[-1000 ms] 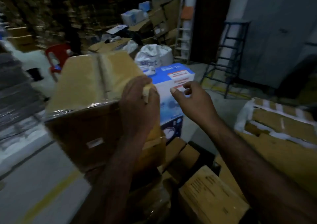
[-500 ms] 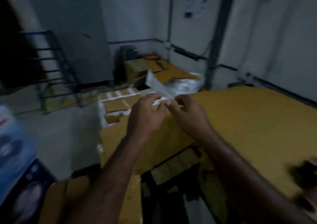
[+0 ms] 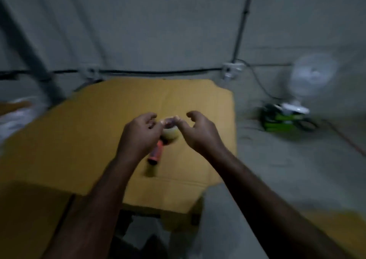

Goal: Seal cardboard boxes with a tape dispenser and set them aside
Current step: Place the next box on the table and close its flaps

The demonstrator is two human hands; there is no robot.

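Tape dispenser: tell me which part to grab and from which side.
Grip the tape dispenser by its orange handle, from above on the near side: it lies on the cardboard sheet, handle toward you, tape roll at the far end. The left hand seems to pinch a scrap; probably use the right hand.

Both hands hover over a cardboard [image 3: 83, 139] sheet covering the desk. The left hand [image 3: 141, 134] pinches a small, blurred tape scrap [image 3: 170, 121] at its fingertips. The right hand [image 3: 198, 132] touches the scrap with its thumb, its other fingers loosely curled. Under them a dispenser [image 3: 158, 149] with a red handle lies on the cardboard. A white fan [image 3: 313, 76] stands on the floor to the right, by the wall [image 3: 158, 20].
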